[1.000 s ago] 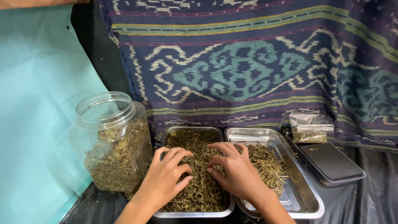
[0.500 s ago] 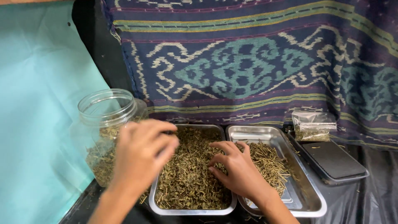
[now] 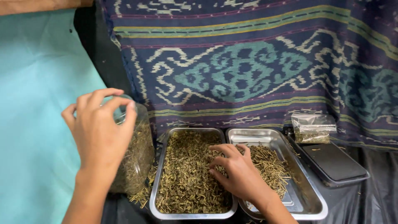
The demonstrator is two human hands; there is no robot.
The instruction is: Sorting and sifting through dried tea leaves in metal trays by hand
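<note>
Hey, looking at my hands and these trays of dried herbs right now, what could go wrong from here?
Your left hand is cupped over the mouth of the clear jar; a knock could tip it, and loose bits already lie at its base. Your right hand straddles the rims between the left tray and right tray, so the leafy mix and the stems could get mixed.

Hands [image 3: 99, 132] bare; forearms bare; no sleeves, seemingly no rings.
</note>
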